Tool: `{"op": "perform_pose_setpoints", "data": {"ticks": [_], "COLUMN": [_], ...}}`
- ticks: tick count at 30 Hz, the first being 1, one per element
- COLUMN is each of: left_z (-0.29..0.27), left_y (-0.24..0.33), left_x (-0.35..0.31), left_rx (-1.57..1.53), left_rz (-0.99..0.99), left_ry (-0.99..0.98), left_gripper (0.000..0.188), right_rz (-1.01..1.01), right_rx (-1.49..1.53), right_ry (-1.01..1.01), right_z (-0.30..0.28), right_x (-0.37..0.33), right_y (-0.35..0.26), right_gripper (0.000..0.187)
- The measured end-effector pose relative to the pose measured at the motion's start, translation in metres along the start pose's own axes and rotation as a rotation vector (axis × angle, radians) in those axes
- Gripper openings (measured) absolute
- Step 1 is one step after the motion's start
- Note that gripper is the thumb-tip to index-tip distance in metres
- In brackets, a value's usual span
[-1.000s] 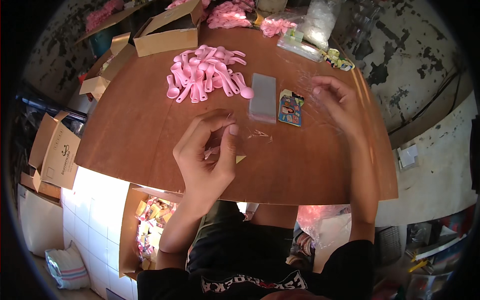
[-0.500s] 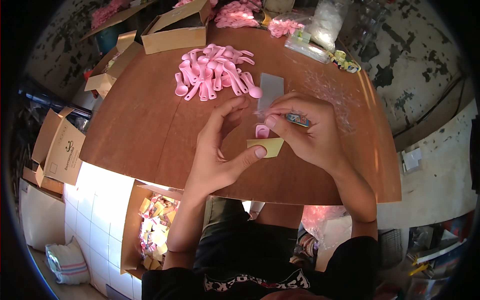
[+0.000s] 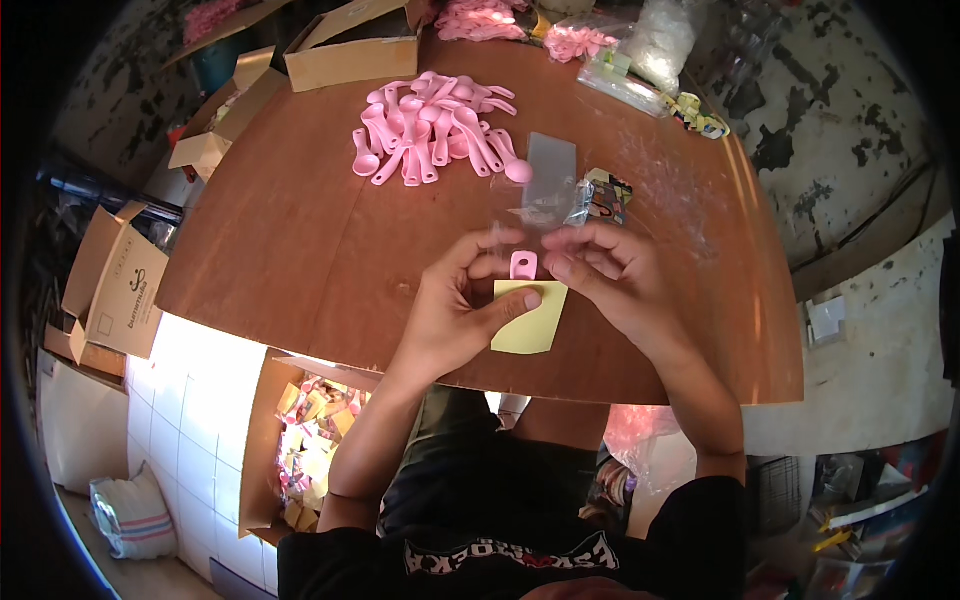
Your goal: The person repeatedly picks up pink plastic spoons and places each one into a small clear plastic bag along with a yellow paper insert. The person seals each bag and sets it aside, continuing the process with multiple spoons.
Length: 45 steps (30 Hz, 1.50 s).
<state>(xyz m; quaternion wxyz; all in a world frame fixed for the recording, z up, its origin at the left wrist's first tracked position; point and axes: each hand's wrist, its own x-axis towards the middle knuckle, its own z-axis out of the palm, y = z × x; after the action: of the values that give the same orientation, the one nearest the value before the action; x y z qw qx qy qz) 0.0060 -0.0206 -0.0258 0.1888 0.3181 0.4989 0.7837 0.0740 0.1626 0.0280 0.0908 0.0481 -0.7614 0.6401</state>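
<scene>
My left hand (image 3: 450, 305) is closed on a yellow card (image 3: 525, 325), its thumb lying across the card's upper part. Above the card's top edge sticks out a pink plastic spoon handle (image 3: 523, 264) with a hole in its end; the rest of the spoon is hidden. My right hand (image 3: 615, 280) is just right of the handle, fingers curled and thumb close to the fingertips. Thin clear plastic film (image 3: 530, 215) spans the space by both hands' fingertips, and the right fingers seem to pinch it. Beyond them lies a pile of pink spoons (image 3: 430, 125).
Past my hands lie a flat grey block (image 3: 551, 160) and a small colourful packet (image 3: 608, 195). Loose clear film (image 3: 685, 200) is to the right. Cardboard boxes (image 3: 355, 60) stand at the far left. Below the table's left edge, an open box (image 3: 258, 440) holds packaged pieces.
The yellow card has tilted to face up, showing more of its surface. My right hand has drawn back and lower, uncovering the colourful packet and more film.
</scene>
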Motion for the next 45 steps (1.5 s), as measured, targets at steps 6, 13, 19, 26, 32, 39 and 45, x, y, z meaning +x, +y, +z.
{"op": "perform_pose_setpoints", "data": {"ticks": [6,13,19,26,32,39,45], "left_z": [-0.002,-0.005,-0.006,-0.009,-0.016,-0.027,-0.026], "left_y": [0.007,0.002,0.001,-0.002,0.003,0.007,0.009], "left_x": [0.004,0.006,0.006,0.006,0.001,0.002,-0.001], "left_rx": [-0.006,-0.09,-0.013,0.203,0.275,0.381,0.305], "left_rz": [-0.024,-0.026,-0.009,0.124,0.127,0.241,0.182], "left_ry": [0.062,0.138,0.159,0.225,0.199,0.065,0.1], "left_gripper": [0.029,0.021,0.018,0.015,0.015,0.019,0.02], "right_rz": [0.013,-0.03,-0.076,-0.166,-0.159,-0.348,-0.325], "right_rx": [0.031,0.022,-0.01,-0.021,-0.038,-0.061,-0.251], "right_ry": [0.039,0.055,0.077,0.105,0.095,-0.034,-0.01], "right_z": [-0.001,-0.003,-0.006,-0.007,-0.006,-0.013,-0.009], "right_x": [-0.003,-0.005,-0.005,-0.005,-0.008,-0.003,-0.006], "right_y": [0.01,0.017,0.022,0.034,0.031,0.039,0.031], "right_gripper": [0.018,0.019,0.018,0.019,0.014,0.024,0.023]}}
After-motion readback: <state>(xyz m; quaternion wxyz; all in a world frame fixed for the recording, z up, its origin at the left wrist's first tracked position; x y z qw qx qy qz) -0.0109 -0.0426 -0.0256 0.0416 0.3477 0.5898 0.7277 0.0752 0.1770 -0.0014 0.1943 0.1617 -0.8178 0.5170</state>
